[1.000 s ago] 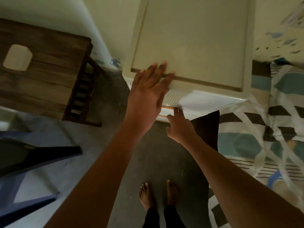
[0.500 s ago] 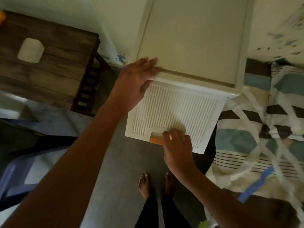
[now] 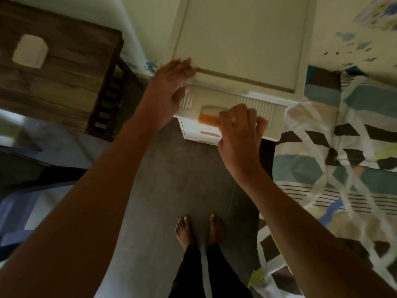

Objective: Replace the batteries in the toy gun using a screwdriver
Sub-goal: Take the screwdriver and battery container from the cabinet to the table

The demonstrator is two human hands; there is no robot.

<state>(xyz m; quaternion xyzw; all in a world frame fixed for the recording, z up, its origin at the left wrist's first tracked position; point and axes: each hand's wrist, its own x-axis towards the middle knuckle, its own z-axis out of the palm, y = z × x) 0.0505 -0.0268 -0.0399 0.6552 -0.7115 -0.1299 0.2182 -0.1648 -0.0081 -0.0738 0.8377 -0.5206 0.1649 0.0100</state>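
No toy gun, screwdriver or batteries show in the head view. I stand at a cream plastic drawer cabinet point(image 3: 242, 39). My left hand point(image 3: 169, 87) lies flat on its front left corner with the fingers spread and the thumb down against the front. My right hand point(image 3: 238, 130) is curled over the ribbed top drawer front point(image 3: 264, 104), just right of the orange handle point(image 3: 207, 119). Lower drawers with orange handles peek out below. What is in the drawer is hidden.
A dark wooden stool point(image 3: 53, 82) stands left of the cabinet. A patterned bedsheet point(image 3: 343, 158) covers the right side. A blue plastic chair point(image 3: 21, 211) is at the lower left. My bare feet point(image 3: 199, 231) stand on the grey floor point(image 3: 171, 179).
My right hand went from the handle to the edge right of it. The ribbed drawer front, spread wide half a second ago, now shows as a narrower strip. My left hand stayed on the corner.
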